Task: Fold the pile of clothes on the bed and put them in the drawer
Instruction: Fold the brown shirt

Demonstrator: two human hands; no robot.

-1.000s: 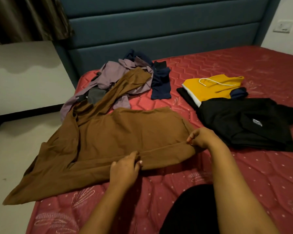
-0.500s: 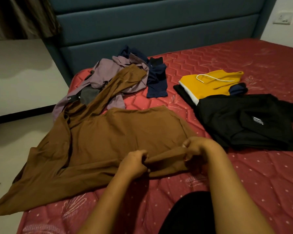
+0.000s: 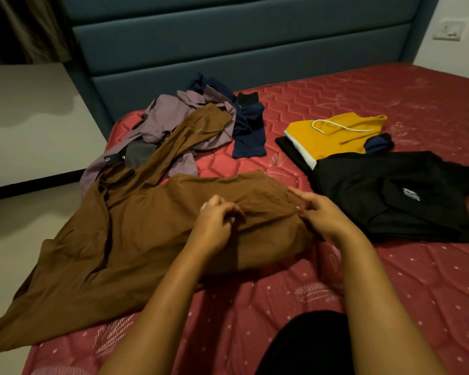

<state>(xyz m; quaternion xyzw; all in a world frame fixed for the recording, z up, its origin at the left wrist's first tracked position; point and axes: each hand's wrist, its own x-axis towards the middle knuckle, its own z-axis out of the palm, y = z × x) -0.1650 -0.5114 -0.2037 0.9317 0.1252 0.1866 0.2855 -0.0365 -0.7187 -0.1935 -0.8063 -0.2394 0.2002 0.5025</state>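
A large brown garment (image 3: 136, 234) lies spread over the red mattress (image 3: 390, 280), its left part hanging past the bed's edge. My left hand (image 3: 217, 226) pinches a fold of the brown cloth near its middle. My right hand (image 3: 320, 212) pinches the same fold at the garment's right edge, with the near hem doubled over away from me. Behind it lies an unfolded heap: a mauve shirt (image 3: 168, 120) and a navy piece (image 3: 248, 131). To the right sit a folded yellow garment (image 3: 333, 136) and black clothes (image 3: 390, 196).
A blue padded headboard (image 3: 241, 47) closes the far side. A pale surface (image 3: 30, 115) and floor run along the bed's left edge. A wall socket (image 3: 448, 29) is at the upper right. My dark-clad knee (image 3: 306, 345) is at the bottom.
Both hands have lifted the near hem of the brown garment and carried it away from me, doubling it over the cloth. The hands have come closer together.
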